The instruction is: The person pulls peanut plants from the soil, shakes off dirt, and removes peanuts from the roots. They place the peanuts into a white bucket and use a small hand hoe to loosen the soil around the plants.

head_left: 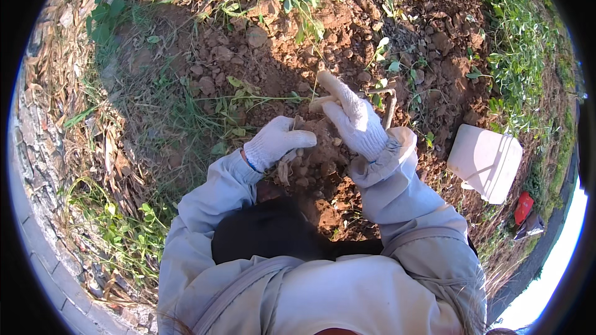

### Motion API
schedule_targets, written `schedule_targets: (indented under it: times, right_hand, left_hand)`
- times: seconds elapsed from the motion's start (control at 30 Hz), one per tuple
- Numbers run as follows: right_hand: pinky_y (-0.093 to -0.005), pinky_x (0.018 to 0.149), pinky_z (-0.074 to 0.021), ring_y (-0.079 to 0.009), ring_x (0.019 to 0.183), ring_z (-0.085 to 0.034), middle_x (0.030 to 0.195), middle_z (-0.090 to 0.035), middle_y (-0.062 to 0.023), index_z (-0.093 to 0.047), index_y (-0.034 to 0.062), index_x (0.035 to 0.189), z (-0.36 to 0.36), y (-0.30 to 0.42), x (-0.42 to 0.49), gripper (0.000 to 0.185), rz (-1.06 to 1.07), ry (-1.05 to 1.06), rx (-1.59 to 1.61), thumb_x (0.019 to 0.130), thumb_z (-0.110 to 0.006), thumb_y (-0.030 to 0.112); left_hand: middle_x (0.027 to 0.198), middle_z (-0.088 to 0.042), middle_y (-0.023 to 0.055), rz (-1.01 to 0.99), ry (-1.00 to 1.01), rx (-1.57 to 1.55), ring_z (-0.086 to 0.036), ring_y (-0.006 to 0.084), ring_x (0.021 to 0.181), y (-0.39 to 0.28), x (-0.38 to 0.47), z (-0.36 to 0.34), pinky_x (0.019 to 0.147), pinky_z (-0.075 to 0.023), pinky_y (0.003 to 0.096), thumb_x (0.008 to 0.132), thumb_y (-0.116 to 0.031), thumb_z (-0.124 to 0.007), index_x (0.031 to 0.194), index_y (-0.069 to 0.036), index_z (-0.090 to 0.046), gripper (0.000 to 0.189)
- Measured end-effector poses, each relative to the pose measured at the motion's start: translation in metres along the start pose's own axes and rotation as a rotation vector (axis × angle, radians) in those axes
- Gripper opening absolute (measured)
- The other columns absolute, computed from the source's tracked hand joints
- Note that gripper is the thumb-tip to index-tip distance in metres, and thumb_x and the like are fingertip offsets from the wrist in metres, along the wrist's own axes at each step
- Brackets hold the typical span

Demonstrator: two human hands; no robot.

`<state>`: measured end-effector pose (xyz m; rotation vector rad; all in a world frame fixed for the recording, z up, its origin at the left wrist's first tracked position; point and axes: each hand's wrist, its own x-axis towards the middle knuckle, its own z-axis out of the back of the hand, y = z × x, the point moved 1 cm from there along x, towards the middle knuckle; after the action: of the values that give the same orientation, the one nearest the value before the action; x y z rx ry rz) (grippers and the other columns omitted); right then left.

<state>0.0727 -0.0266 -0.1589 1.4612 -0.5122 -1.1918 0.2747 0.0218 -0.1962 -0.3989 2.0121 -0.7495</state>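
Note:
Both hands wear white knit work gloves with soiled fingertips. My left hand, thumb and fingers curled, has dried plant bits and soil at its fingers; what it grips is partly hidden. A lump of brown soil lies just beyond its thumb. My right hand is higher and to the right, with a finger stretched forward and another bent beside it. A thin green plant stem runs from the left up to those fingertips; whether they pinch it is unclear. A bent stick or tool handle stands just right of that hand.
A whitish plastic bucket lies tipped on the soil at right, near a red object. Leafy plants grow along the right side. Dry stalks and grey paving blocks line the left. Clods cover the ground ahead.

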Motion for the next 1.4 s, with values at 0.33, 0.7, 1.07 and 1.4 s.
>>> schedule_targets:
  times: [0.33,0.7,1.07,1.4]
  right_hand:
    - [-0.0286,0.082,-0.0487,-0.0132,0.096,-0.058,0.111,-0.065,-0.0078,-0.063,0.0025,0.124,0.015,0.002,-0.013,0.052,0.086,0.142,-0.006,0.092,-0.071,0.043]
    - [-0.0324,0.046,-0.0491,-0.0141,0.052,-0.051,0.065,-0.050,-0.0019,-0.062,0.0019,0.108,-0.006,-0.013,-0.002,0.045,-0.121,-0.043,0.773,0.100,-0.054,0.046]
    - [-0.0259,0.069,-0.0536,-0.0102,0.075,-0.060,0.086,-0.061,-0.0034,-0.063,0.0000,0.120,-0.025,-0.008,-0.014,0.030,-0.190,0.101,0.258,0.100,-0.057,0.022]
    - [-0.0423,0.081,-0.0527,-0.0334,0.091,-0.070,0.092,-0.071,-0.0177,-0.065,0.0005,0.108,-0.047,-0.003,0.007,0.051,-0.211,-0.022,-0.293,0.082,-0.071,0.044]
  left_hand:
    - [0.068,-0.065,0.0028,-0.066,-0.137,-0.344,-0.052,0.0074,0.048,0.017,0.006,0.003,0.045,-0.0400,0.0203,0.090,-0.038,-0.062,0.107,0.003,-0.069,0.044]
    - [0.080,-0.069,0.0090,-0.207,-0.155,-0.727,-0.063,0.0133,0.058,0.029,0.016,0.001,0.052,-0.0529,0.0247,0.094,-0.042,-0.061,0.117,0.002,-0.061,0.049]
    - [0.102,-0.069,0.0151,-0.598,0.317,-1.166,-0.067,0.0198,0.071,0.059,0.041,0.021,0.067,-0.0587,0.0346,0.097,-0.060,-0.047,0.124,-0.001,-0.055,0.066]
    - [0.103,-0.069,0.0128,-0.536,-0.264,-0.727,-0.068,0.0208,0.080,0.045,0.015,0.003,0.070,-0.0570,0.0303,0.091,-0.026,-0.063,0.122,0.003,-0.058,0.043]
